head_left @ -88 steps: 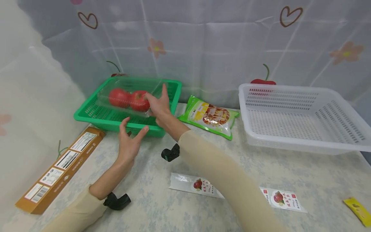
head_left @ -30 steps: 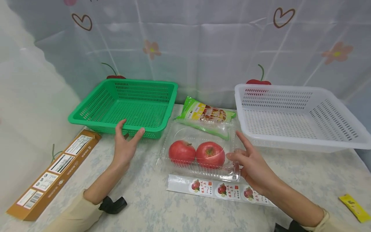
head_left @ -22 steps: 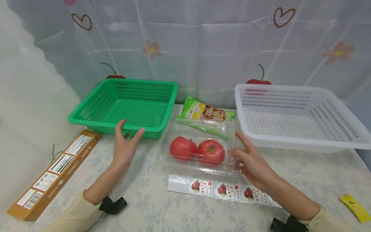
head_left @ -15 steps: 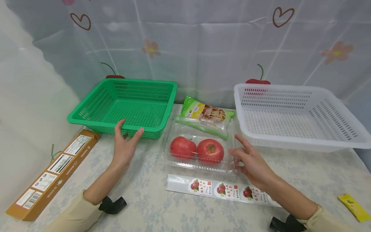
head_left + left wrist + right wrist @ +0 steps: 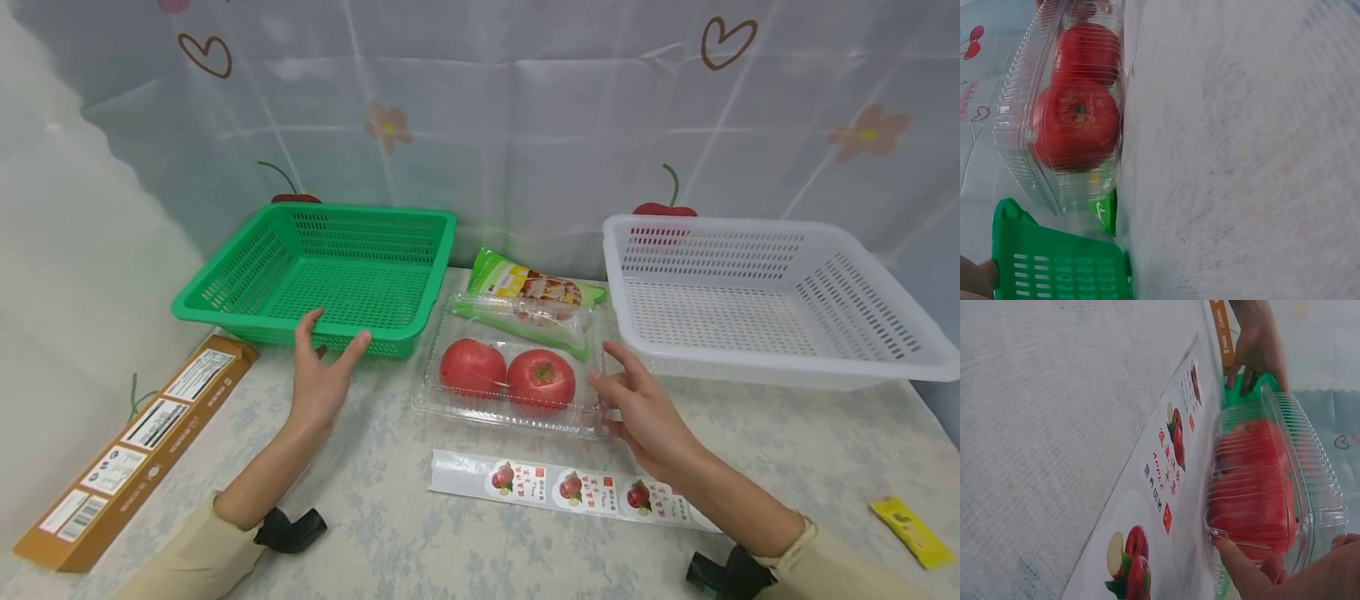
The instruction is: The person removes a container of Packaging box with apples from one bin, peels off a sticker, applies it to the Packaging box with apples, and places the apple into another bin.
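Note:
A clear plastic clamshell box holds two red apples side by side. My right hand grips the right end of the box, thumb and fingers on its edge; in the right wrist view a finger lies on the near corner. At the green basket, my left hand holds the front rim, index finger and thumb showing and the other fingers hidden in the head view. The box's far side overlaps a green snack bag in the head view.
A strip of apple stickers lies in front of the box, partly behind my right forearm. A white basket stands at the right, a long brown carton at the left. A small yellow packet lies far right.
My right hand brought the apple box out of the green basket to the table's middle, then shifted it slightly back toward the snack bag. My left hand stays at the basket rim.

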Demonstrator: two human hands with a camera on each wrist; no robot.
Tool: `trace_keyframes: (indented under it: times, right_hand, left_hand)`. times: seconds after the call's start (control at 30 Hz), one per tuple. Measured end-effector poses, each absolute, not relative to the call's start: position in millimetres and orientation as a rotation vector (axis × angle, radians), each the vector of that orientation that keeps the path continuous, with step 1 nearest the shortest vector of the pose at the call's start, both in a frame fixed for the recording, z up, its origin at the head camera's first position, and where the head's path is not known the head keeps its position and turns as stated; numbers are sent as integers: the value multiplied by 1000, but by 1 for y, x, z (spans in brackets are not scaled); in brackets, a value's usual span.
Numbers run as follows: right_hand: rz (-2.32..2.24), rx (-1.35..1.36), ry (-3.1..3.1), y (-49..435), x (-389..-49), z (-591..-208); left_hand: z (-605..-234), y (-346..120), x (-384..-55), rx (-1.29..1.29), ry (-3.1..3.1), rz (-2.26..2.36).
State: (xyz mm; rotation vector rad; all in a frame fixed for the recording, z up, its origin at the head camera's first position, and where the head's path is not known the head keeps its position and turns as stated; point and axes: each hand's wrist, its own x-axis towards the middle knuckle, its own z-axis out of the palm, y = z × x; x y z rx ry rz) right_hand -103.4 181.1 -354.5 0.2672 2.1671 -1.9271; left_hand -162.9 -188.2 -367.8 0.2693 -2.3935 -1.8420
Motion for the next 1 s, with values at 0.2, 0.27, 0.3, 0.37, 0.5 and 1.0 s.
trace_keyframes:
  times: [0.2,0.27,0.3,0.37,0.5,1.0]
  right_hand:
    - [-1833,186,2219,188,-97,-353]
    - [-1795,147,2256,191,-93,-353]
    - [-1772,122,2282,193,-90,-353]
    - [-1729,53,2331,196,-84,-352]
    - [-1593,-140,2470,206,-72,-347]
    - [-1534,-531,2605,200,-42,-329]
  left_hand:
    - [-365,-188,-162,281,-2415,-1802]
    - [-362,-189,-162,304,-2430,-1787]
    - [-360,-190,-161,315,-2438,-1780]
    - [-358,-191,-160,336,-2444,-1773]
    - [-355,-195,-154,328,-2398,-1733]
    - [-361,-173,-108,-131,-2424,-1561]
